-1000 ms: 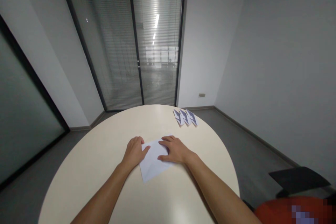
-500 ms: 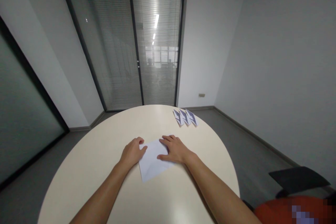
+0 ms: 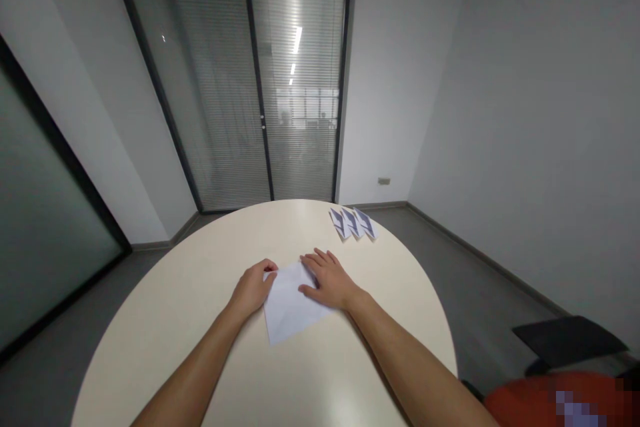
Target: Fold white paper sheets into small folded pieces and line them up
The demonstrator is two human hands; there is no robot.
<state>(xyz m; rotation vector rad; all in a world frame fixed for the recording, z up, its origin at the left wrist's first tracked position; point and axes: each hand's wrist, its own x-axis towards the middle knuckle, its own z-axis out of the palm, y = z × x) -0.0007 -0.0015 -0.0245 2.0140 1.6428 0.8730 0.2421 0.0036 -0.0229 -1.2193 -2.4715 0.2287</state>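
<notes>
A sheet of white paper [image 3: 290, 313] lies slightly turned on the round cream table in front of me. At its far left corner, my left hand [image 3: 254, 288] is closed, thumb on top and fingers curled at the edge, pinching the paper. My right hand [image 3: 330, 280] lies flat over the sheet's right side, with its fingers stretched toward the far edge and the thumb apart. The part of the sheet under the right palm is hidden.
Three folded paper pieces [image 3: 353, 223] lie in a row near the table's far right edge. The round table [image 3: 190, 307] fills the lower middle. A chair with a red seat [image 3: 530, 400] and black armrest [image 3: 570, 341] stands at the lower right. Glass doors with blinds [image 3: 220, 93] are behind.
My right hand has slid a little away from me and to the left along the paper's far edge. The left hand has closed slightly more over the corner.
</notes>
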